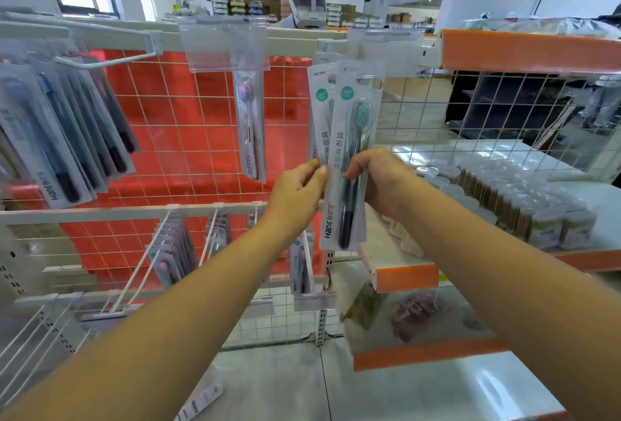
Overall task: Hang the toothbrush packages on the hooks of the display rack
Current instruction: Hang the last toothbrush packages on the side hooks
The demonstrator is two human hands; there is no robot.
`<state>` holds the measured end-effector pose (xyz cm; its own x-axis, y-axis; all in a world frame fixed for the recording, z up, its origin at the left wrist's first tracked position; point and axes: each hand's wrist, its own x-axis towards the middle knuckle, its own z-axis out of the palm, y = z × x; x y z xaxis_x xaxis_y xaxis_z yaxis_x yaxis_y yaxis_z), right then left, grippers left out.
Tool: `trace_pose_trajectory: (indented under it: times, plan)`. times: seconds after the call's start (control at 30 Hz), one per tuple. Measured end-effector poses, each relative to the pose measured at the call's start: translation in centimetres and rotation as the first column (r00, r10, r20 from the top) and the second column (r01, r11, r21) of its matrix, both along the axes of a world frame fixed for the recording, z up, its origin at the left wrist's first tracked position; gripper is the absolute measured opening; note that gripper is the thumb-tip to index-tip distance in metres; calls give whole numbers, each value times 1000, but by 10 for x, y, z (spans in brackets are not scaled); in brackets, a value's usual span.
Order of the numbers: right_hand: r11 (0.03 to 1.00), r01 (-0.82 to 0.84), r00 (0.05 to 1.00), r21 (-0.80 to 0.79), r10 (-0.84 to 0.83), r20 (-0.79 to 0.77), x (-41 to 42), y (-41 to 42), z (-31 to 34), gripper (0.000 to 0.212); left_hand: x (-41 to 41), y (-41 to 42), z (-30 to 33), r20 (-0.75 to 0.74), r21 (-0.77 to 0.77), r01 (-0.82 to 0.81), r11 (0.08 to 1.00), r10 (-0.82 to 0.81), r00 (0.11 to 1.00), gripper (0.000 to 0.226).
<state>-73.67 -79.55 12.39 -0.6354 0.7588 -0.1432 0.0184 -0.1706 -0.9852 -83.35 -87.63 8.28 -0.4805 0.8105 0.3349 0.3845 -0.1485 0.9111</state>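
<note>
— Toothbrush packages (349, 158): where are they?
— In front of the wire rack (188, 111), top right. Your left hand (297, 190) pinches the rear one, your right hand (376, 182) grips the front one.

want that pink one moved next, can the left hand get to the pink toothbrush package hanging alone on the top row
Probably yes. The pink toothbrush package hangs alone with open grid around it, just up-left of the left hand. That hand is pinching the teal toothbrush packages, so it must let go first.
</note>
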Motion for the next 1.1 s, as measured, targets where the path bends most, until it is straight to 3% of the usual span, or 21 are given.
trace_pose_trajectory:
  times: [0.17, 0.33, 0.4, 0.5, 0.6, 0.77, 0.87, 1.1]
  plan:
    - [1000, -6, 997, 20, 5, 71, -2, -4, 4, 38, -2, -1, -1, 63, 78, -11, 997, 6, 998, 23]
    - [993, 16, 989, 113, -33, 144, -8, -4, 2, 92, -11, 2, 0, 170, 74, -58, 996, 44, 985, 13]
    - [992, 16, 989, 127, -34, 142, -9, -1, -1, 98, -12, 2, 1, 179, 86, -55, 995, 39, 983, 11]
    - [991, 21, 991, 131, -38, 127, -9, 2, -5, 91, -11, -1, 5, 164, 116, -42, 992, 23, 986, 11]
    - [990, 34, 996, 139, -46, 79, -8, 0, -6, 71, -9, -2, 6, 120, 144, -23, 989, 5, 993, 10]
    - [996, -1, 987, 85, 15, -158, 0, 2, -17, 34, -10, -2, 8, 62, 157, -19, 987, 9, 998, 17]
    - [999, 5, 971, 43, 5, -241, 4, 5, -22, 33, -11, -1, 8, 51, 141, -15, 990, 8, 999, 16]
    - [995, 91, 966, 31, -81, -245, 7, 14, -25, 35, -12, 6, 4, 89, 127, 4, 992, -15, 996, 7]
